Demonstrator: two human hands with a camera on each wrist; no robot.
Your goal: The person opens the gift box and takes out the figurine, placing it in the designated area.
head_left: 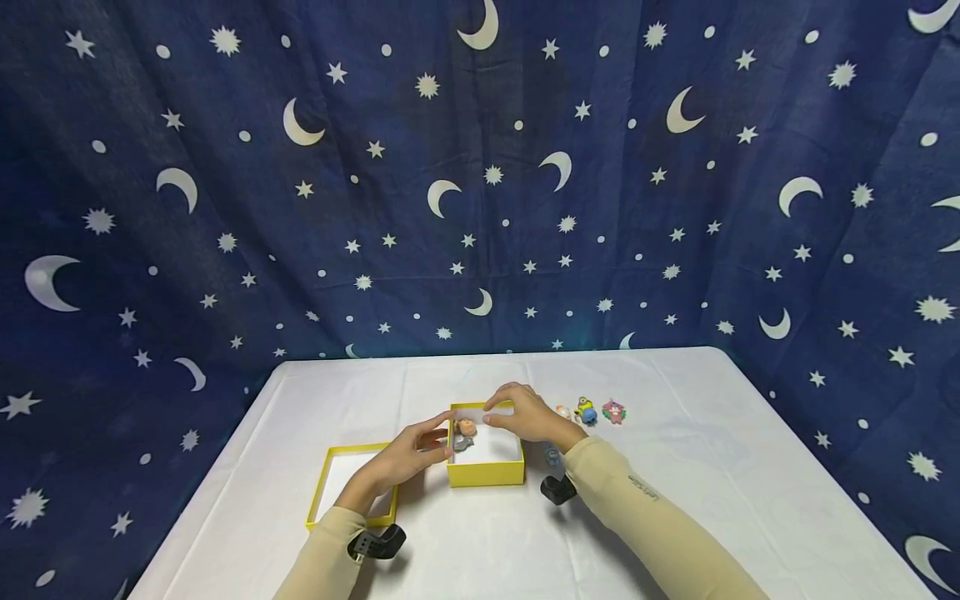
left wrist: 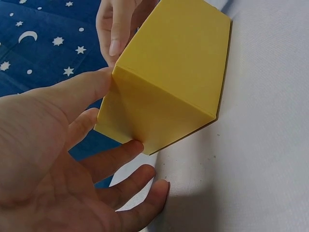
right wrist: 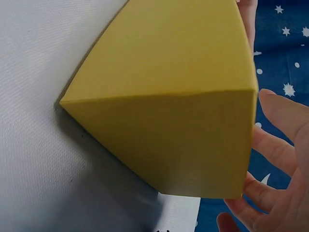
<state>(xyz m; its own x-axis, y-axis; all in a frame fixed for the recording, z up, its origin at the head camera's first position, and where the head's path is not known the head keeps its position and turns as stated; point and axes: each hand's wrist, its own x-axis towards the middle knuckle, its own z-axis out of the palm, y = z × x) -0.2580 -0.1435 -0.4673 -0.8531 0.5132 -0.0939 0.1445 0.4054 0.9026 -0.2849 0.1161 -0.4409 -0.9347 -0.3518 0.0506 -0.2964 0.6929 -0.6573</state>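
A yellow open-topped box (head_left: 486, 475) with a white inside stands at the middle of the table. In its left part lie a peach and brown small figure (head_left: 467, 427) and a grey small figure (head_left: 464, 444). My left hand (head_left: 408, 454) rests its thumb and fingertips against the box's left side; in the left wrist view the fingers are spread and fairly straight. Over the box's back right part is my right hand (head_left: 525, 414), thumb and index finger apart with nothing seen between them. In the right wrist view the box wall partly covers its fingertips.
Left of the box lies a yellow-rimmed lid (head_left: 321, 492), white side up. Right of it are a yellow and blue Minion figure (head_left: 586, 411), a pink figure (head_left: 613, 411), a blue figure (head_left: 552, 455) and a partly hidden pale figure (head_left: 563, 411). A starry curtain (head_left: 480, 233) hangs behind the table.
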